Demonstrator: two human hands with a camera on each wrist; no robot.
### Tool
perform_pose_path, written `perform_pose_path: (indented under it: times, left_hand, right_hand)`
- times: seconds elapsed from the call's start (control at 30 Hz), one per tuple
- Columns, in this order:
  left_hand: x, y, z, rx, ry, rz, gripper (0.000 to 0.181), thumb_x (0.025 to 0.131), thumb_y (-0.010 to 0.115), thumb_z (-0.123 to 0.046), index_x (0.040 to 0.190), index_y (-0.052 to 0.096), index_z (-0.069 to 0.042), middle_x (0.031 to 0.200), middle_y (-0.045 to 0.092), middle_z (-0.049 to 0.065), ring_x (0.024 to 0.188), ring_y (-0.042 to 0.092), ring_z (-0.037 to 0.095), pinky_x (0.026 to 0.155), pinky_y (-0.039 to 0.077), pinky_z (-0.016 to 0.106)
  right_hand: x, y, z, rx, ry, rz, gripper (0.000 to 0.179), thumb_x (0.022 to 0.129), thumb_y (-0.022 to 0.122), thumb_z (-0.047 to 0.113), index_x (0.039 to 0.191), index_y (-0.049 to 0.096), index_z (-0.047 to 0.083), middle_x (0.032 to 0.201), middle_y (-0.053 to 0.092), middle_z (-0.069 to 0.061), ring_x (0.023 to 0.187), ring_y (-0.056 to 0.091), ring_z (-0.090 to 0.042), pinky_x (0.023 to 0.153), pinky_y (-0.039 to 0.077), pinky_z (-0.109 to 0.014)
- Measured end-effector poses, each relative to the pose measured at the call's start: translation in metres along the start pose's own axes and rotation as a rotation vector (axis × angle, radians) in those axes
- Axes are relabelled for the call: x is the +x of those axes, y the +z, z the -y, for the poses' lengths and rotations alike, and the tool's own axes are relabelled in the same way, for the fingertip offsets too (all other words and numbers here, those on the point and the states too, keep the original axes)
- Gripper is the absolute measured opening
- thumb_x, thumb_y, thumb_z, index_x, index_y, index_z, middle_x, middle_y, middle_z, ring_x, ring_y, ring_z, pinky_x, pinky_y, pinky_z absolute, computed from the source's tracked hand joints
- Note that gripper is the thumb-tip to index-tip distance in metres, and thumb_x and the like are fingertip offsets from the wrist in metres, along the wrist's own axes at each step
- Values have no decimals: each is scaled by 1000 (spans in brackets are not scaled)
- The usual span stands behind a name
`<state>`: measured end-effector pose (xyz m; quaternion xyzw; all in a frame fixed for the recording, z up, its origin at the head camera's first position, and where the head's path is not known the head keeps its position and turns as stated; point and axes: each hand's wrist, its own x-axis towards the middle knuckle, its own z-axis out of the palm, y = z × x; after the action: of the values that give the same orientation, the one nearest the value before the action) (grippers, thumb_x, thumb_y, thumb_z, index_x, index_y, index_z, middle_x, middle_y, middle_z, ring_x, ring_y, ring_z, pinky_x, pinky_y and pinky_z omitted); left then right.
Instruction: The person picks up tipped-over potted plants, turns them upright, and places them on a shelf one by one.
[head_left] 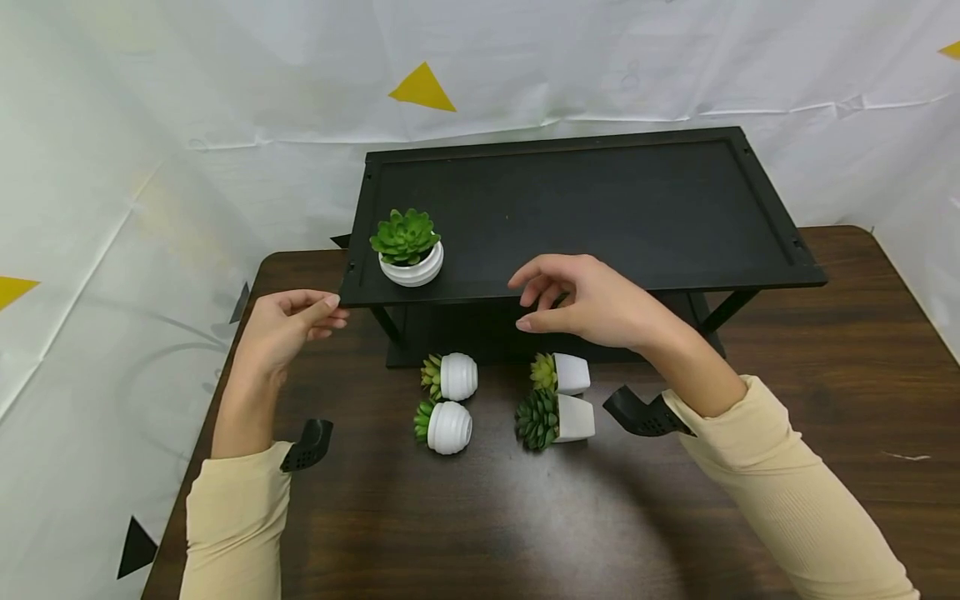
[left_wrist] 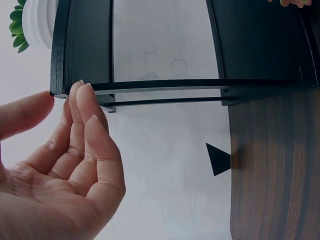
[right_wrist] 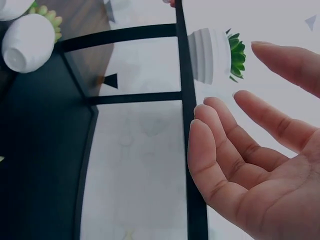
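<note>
My left hand pinches the front left corner of a black two-tier shelf, thumb on the top face and fingers beneath, as the left wrist view shows. A green succulent in a round, ribbed white pot stands upright on the top board near that corner. My right hand hovers over the shelf's front edge, right of that pot, its fingers loosely curved and holding nothing. Below, on the table, two succulents in round white pots and two in square white pots lie on their sides.
The dark wooden table carries the shelf at its back. White sheeting with yellow and black triangles hangs behind and to the left. Slanted black legs hold the top board above a lower one.
</note>
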<state>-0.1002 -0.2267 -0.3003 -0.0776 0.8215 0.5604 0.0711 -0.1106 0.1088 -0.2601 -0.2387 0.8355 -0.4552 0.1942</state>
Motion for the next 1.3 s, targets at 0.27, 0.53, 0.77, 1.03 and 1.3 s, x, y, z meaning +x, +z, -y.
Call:
perform_pose_path:
  times: [0.27,0.53,0.77,1.03,1.3]
  left_hand:
    - [-1,0,0,4,0,-1,37,93,56,-22,113,55,9,76,65,-9,74,64,7,68,50,19]
    - [-1,0,1,0,4,-5,36,93,56,-21,112,55,9,75,65,-10,74,64,7,67,50,19]
    - [-2,0,0,3,2,-9,36,92,56,-21,112,55,9,74,64,-11,71,63,3,67,50,18]
    - [-3,-1,0,1,4,-7,36,93,56,-21,112,55,9,74,64,-13,73,63,6,67,50,19]
    - [-3,-1,0,0,-2,-6,36,92,56,-22,112,55,9,75,65,-11,75,64,7,68,50,19]
  right_hand:
    - [-22,3,-15,3,-6,-9,34,83,68,11,114,57,4,98,57,-7,83,56,-18,73,48,-31]
    - [-40,9,-36,-78,35,-43,33,83,68,15,112,57,5,97,57,-4,79,56,-16,70,48,-31]
    - [-49,18,-66,-96,75,-32,36,81,70,15,112,57,3,96,57,-5,82,55,-16,72,49,-33]
    - [-59,35,-96,-89,101,-28,41,79,73,18,113,57,1,99,58,-11,85,55,-20,71,48,-32]
    - [-63,52,-110,-155,99,-52,41,76,75,17,111,58,2,92,55,-8,79,51,-21,65,45,-32]
